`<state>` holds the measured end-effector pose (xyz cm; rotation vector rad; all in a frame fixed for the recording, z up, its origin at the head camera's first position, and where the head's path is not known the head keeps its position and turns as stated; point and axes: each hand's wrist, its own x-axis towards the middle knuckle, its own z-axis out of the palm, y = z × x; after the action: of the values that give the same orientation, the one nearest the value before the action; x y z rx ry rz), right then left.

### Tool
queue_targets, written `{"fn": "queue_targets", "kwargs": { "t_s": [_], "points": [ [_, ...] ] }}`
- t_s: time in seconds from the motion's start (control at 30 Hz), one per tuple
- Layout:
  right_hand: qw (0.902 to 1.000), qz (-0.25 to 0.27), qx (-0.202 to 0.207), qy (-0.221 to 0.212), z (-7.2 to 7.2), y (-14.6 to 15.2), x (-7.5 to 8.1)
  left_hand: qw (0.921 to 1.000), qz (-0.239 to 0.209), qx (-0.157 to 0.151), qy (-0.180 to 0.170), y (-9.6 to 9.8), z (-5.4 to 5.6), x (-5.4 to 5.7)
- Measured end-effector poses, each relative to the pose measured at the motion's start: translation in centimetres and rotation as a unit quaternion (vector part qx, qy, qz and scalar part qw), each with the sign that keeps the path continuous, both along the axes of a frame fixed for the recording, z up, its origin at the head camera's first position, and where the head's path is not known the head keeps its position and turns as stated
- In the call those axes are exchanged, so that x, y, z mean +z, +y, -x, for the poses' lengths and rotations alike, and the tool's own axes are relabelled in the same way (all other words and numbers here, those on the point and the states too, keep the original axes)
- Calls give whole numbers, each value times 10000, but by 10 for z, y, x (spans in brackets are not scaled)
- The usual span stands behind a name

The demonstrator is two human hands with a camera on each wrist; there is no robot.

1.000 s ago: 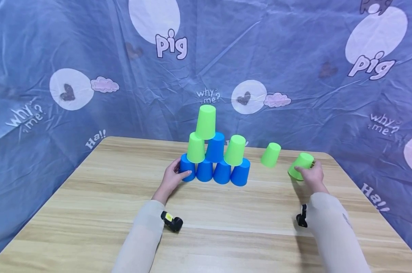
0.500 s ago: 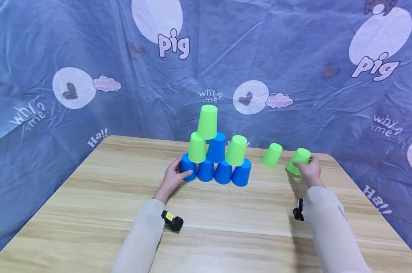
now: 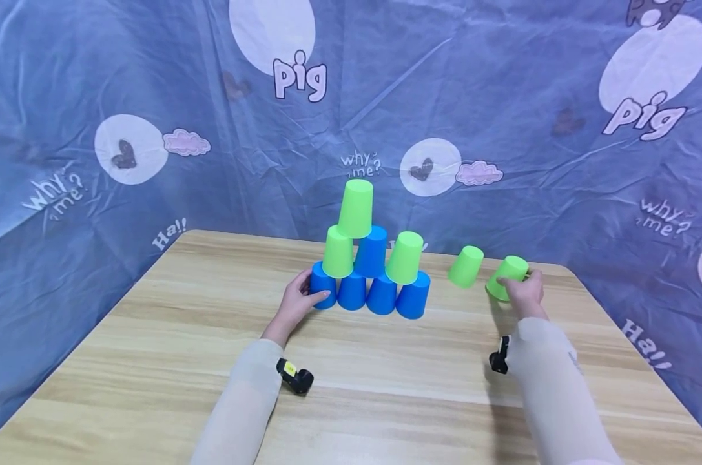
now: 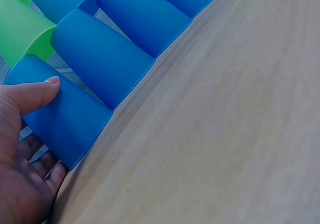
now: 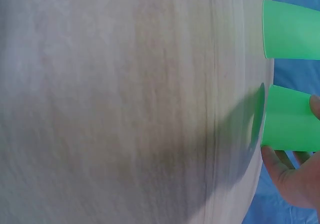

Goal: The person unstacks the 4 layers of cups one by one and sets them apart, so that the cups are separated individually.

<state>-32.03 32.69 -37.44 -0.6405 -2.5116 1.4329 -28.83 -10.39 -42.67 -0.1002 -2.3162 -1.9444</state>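
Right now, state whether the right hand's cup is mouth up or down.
Mouth down: in the head view, the green cup in the right hand shows its closed base uppermost, its wider rim below.

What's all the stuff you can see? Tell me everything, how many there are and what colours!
Bottom-row cups: four, blue, upside down on the table
Middle-row cups: three, green-blue-green, on the bottom row
Top cup: one, green, over the middle row's left two
Loose cup: one, green, right of the stack
Far-right cup: one, green, beyond the loose cup
Table: one, light wood, under everything
Cloth: blue, around the table; sheet count unclear
Prints: many, white, pink, dark, on the cloth
Wrist devices: two, black, by the cuffs
Sleeves: two, pale, person's
Left grip (hand): one, bare, holding the left-end blue cup
Right grip (hand): one, bare, holding the far-right cup
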Motion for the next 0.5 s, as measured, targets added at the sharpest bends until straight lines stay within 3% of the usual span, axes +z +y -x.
{"fn": "queue_targets", "kwargs": {
  "t_s": [0.5],
  "points": [
    [9994, 322, -116, -24, -4, -1, -3, 10000, -1, -53, 72, -1, -3, 1]
  ]
}}
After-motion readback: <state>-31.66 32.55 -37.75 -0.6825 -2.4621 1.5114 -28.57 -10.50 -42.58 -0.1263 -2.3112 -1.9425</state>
